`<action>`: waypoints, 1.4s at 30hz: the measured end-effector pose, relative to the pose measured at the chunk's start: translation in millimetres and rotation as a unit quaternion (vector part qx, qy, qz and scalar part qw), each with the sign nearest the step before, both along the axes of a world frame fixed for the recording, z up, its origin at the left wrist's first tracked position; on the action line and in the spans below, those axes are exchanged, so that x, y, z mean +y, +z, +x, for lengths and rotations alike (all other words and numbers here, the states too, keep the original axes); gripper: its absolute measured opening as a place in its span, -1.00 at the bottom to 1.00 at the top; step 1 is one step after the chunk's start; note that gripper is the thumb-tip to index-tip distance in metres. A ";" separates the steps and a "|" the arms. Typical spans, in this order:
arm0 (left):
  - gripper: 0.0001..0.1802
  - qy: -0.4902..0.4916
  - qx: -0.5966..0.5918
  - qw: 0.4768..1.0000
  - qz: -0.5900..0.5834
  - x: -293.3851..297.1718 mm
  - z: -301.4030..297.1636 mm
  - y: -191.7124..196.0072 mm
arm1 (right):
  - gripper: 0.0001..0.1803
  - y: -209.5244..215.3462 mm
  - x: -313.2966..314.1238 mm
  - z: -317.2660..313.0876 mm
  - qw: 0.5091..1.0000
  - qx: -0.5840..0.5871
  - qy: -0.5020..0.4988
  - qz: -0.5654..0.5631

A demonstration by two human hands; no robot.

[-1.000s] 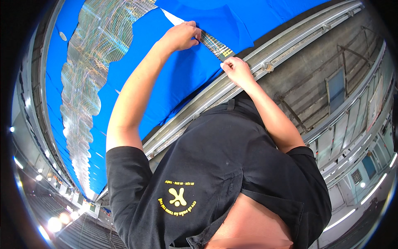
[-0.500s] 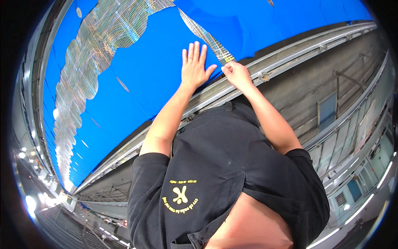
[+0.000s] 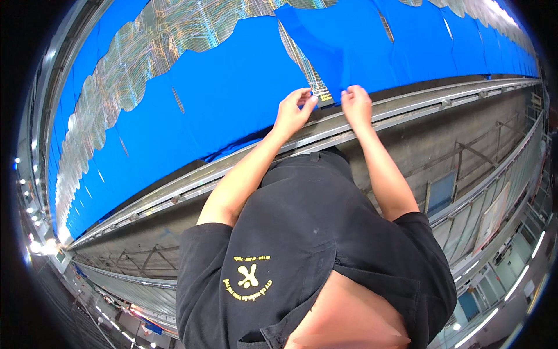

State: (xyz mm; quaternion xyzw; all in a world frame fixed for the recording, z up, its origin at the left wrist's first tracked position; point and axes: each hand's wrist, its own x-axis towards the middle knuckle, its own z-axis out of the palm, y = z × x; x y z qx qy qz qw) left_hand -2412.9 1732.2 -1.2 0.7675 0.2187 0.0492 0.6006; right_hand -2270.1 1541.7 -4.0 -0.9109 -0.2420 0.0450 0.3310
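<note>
Bright blue fabric panels (image 3: 232, 81) lie spread over a long table. Between two panels a narrow gap shows a strip of patterned, lined surface (image 3: 299, 55), with yellow marks at its near end. My left hand (image 3: 293, 111) is at the left side of that gap, fingers curled and thumb brought toward them; what lies between the tips is hidden. Just right of the gap my right hand (image 3: 356, 107) pinches the near edge of the right-hand blue fabric panel (image 3: 328, 67), which has a loose fold along its left side.
Metal rails (image 3: 407, 110) run along the table's near edge, close against my waist. A wavy-edged band of shiny patterned surface (image 3: 168, 43) lies beyond the panels. Narrow slits (image 3: 386, 26) show between other panels. Grey floor and metal framework (image 3: 465, 145) lie to the right.
My left hand has lifted from lying flat on the fabric and moved right, fingers now curled by the gap. My right hand has shifted right, from the strip's end to the right panel's edge.
</note>
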 end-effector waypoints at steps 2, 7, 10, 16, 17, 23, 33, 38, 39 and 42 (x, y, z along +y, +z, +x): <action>-0.42 0.118 0.061 0.908 -0.398 -6.9 6.6 -2.1 | -0.85 18.8 9.8 -30.4 0.990 0.029 0.138 0.017; -0.57 0.154 0.125 0.894 -0.402 -2.7 9.2 -27.2 | -0.74 34.2 23.5 -36.6 0.964 0.201 0.172 0.017; -0.53 0.216 0.130 0.915 -0.316 -7.4 8.6 -11.7 | -0.72 32.1 41.2 -11.7 0.974 0.203 0.103 0.019; -0.56 0.235 0.107 0.921 -0.292 -6.4 -8.6 -21.1 | -0.69 32.0 118.9 5.7 0.962 0.212 0.174 -0.021; -0.59 0.234 0.102 0.921 -0.295 -6.6 -10.5 -21.9 | -0.68 27.9 130.9 8.8 0.958 0.212 0.185 -0.048; -0.72 0.243 0.072 0.937 -0.242 -6.5 -29.0 -21.9 | -0.57 13.0 174.4 13.5 0.939 0.193 0.209 -0.195; -0.50 0.281 0.131 0.947 0.079 -16.8 -40.2 16.6 | -0.68 25.9 163.2 33.5 0.876 0.440 0.185 -0.067; -0.59 0.182 0.155 0.964 0.117 -25.7 -34.4 1.6 | -0.71 29.2 156.1 43.1 0.855 0.473 0.208 -0.052; -0.60 0.168 0.148 0.965 0.138 -26.8 -35.1 -4.0 | -0.71 29.5 155.7 44.5 0.854 0.474 0.209 -0.048; -0.70 0.153 0.085 0.972 0.158 -24.7 -36.2 -1.4 | -0.71 26.6 150.4 51.2 0.848 0.489 0.200 -0.034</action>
